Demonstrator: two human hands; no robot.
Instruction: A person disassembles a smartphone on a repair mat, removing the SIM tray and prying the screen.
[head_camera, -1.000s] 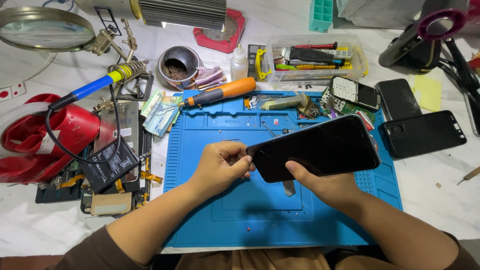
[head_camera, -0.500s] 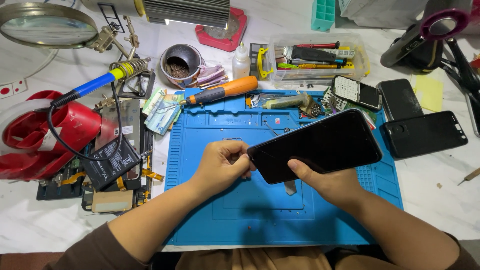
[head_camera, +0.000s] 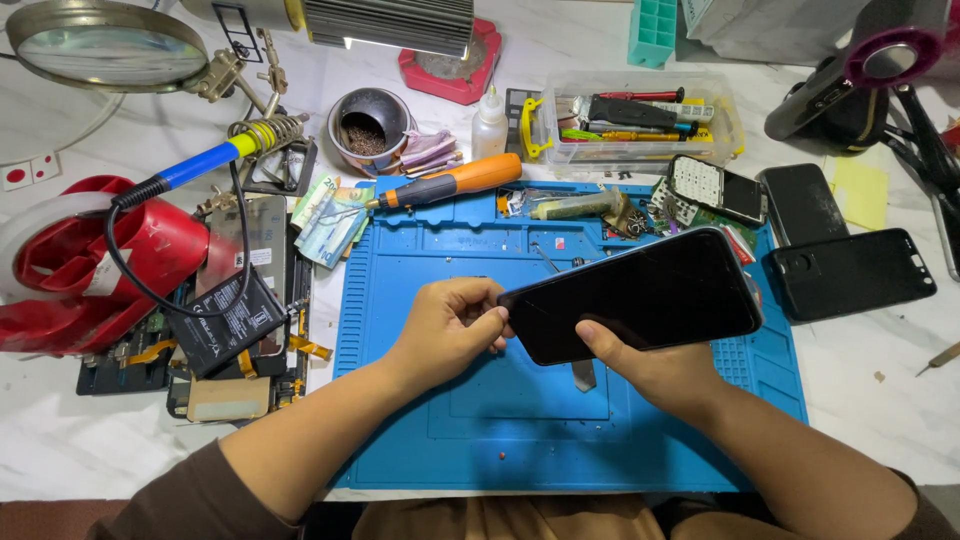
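Observation:
A black smartphone (head_camera: 640, 295) with a dark screen is held flat above the blue work mat (head_camera: 480, 420). My right hand (head_camera: 640, 365) grips it from below, thumb on the screen's near edge. My left hand (head_camera: 450, 325) has its fingers pinched together at the phone's left end, touching that edge. Whether something small sits between those fingertips is hidden. A metal tool tip (head_camera: 584, 375) shows on the mat under the phone.
An orange-handled screwdriver (head_camera: 450, 185) lies at the mat's top edge. Black phones and back covers (head_camera: 850, 270) sit right. A blue soldering iron (head_camera: 190, 165), a red holder (head_camera: 90, 260), phone parts (head_camera: 230, 320), banknotes (head_camera: 330, 220) lie left. A clear tool box (head_camera: 630, 120) stands behind.
The phone and both hands have stayed almost in place. My left fingers stay pinched at the phone's left end; only a slight shift shows.

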